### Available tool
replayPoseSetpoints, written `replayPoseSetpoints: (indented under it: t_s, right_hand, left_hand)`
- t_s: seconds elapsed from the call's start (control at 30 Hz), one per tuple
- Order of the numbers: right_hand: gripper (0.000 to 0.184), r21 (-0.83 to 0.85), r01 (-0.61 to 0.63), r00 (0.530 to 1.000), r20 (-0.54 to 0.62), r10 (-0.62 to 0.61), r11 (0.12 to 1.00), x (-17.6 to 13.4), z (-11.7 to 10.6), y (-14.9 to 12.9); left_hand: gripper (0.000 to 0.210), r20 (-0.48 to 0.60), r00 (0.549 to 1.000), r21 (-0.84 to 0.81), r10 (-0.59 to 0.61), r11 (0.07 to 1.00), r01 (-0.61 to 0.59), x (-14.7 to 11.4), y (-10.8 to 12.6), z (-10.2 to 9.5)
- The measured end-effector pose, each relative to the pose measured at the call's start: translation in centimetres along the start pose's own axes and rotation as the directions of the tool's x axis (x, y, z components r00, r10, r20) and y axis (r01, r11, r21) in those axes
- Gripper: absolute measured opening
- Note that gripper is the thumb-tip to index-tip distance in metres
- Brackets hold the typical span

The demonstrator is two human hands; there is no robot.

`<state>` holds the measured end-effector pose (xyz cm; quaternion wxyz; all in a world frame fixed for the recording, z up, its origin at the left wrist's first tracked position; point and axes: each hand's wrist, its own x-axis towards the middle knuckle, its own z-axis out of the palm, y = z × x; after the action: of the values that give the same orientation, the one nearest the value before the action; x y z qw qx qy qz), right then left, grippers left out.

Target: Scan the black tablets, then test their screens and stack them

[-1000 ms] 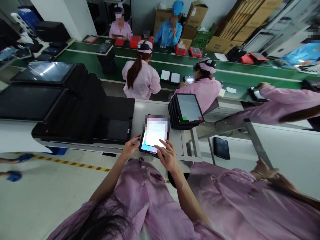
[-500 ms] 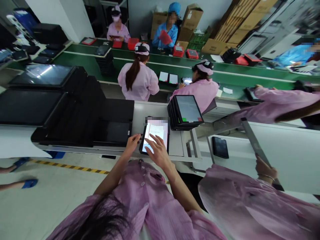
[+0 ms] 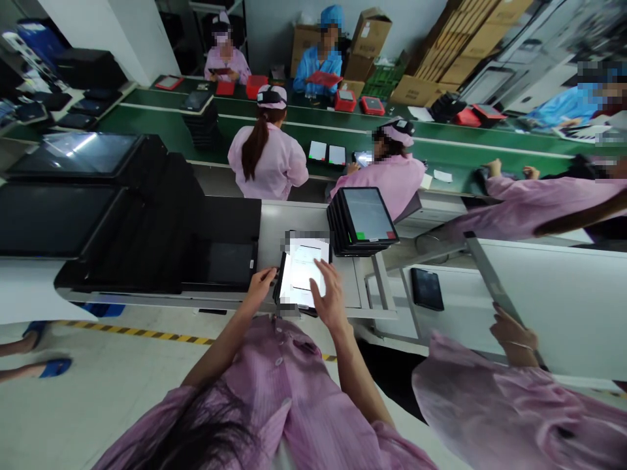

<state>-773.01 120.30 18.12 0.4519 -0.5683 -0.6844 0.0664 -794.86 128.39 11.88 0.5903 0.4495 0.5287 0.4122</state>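
In front of me a tablet [image 3: 300, 274] with a lit, mostly white screen lies on the light worktop; something dark shows under it. My right hand [image 3: 333, 295] is over the right part of the screen, fingers spread, holding nothing. Whether a fingertip touches the glass I cannot tell. At the tablet's left edge my left hand [image 3: 260, 287] is closed, thumb and fingertips pressed together near a small dark bit. What they hold, if anything, is too small to make out. Just behind to the right rises a stack of tablets [image 3: 365, 215], the top one lit.
Dark tablets [image 3: 220, 261] cover the worktop to my left, with higher stacks beyond. A co-worker's hand [image 3: 514, 333] grips a white cart [image 3: 553, 307] at right. Another tablet [image 3: 427, 288] lies on a lower shelf. People sit along a green conveyor [image 3: 157, 117] ahead.
The screen has turned from a pinkish and blue page to a mostly white one. My right hand has shifted right across the screen. My left hand stays at the tablet's left edge.
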Motion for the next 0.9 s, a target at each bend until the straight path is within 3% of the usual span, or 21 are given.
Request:
replayPoseSetpoints:
  t_s: [0.07, 0.13, 0.3, 0.43, 0.77, 0.9]
  right_hand:
    - [0.053, 0.079, -0.167, 0.978, -0.115, 0.175, 0.983, -0.6, 0.3, 1.8]
    - [0.056, 0.188, -0.281, 0.937, -0.156, 0.311, 0.941, -1.3, 0.9, 3.5]
    - [0.06, 0.33, -0.378, 0.885, -0.144, 0.442, 0.865, -2.7, 2.5, 5.6]
    - [0.063, 0.326, -0.394, 0.881, -0.132, 0.454, 0.859, -3.1, 2.9, 6.3]
    - [0.058, 0.256, -0.277, 0.924, -0.194, 0.33, 0.926, -3.3, 3.5, 7.6]
    - [0.058, 0.28, -0.314, 0.908, -0.192, 0.373, 0.907, -3.1, 3.3, 7.5]
  left_hand:
    - [0.066, 0.004, 1.0, 0.015, 0.021, 1.0, -0.021, 0.3, 0.3, 0.0]
    - [0.062, 0.002, 0.999, 0.019, 0.032, 0.999, -0.032, 0.5, 0.7, 0.2]
    - [0.054, -0.018, 0.998, 0.007, 0.057, 0.998, -0.056, 0.5, 1.0, 0.8]
    - [0.054, -0.009, 0.997, 0.033, 0.072, 0.997, -0.072, 0.2, 1.1, 1.2]
    - [0.051, 0.027, 0.997, 0.052, 0.075, 0.996, -0.077, 2.0, 1.6, 1.7]
    - [0.037, 0.02, 0.993, 0.057, 0.116, 0.992, -0.117, 2.6, 1.7, 1.8]
